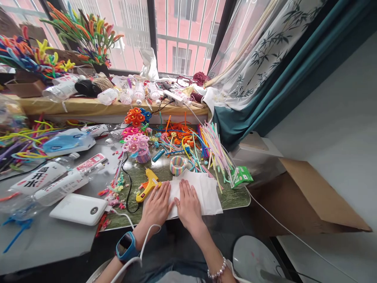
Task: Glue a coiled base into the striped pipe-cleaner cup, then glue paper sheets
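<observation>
Tissue sheets (210, 192) lie on the tabletop (234, 199), right of the yellow glue gun (150, 182) — both hands rest on them. The left hand (157, 204), palm down just beside the glue gun, has its fingers open and straight; the right hand (188, 202), farther right, lies likewise outstretched. Beyond the glue gun sit pipe-cleaner flowers (136, 141) and, to its right, a striped ring (177, 170).

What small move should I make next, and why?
Perhaps slide the yellow pistol-shaped glue gun aside with your left hand: it lies right beside that hand, and your right hand, flat on the thin white paper sheets, could hold them steady.
</observation>
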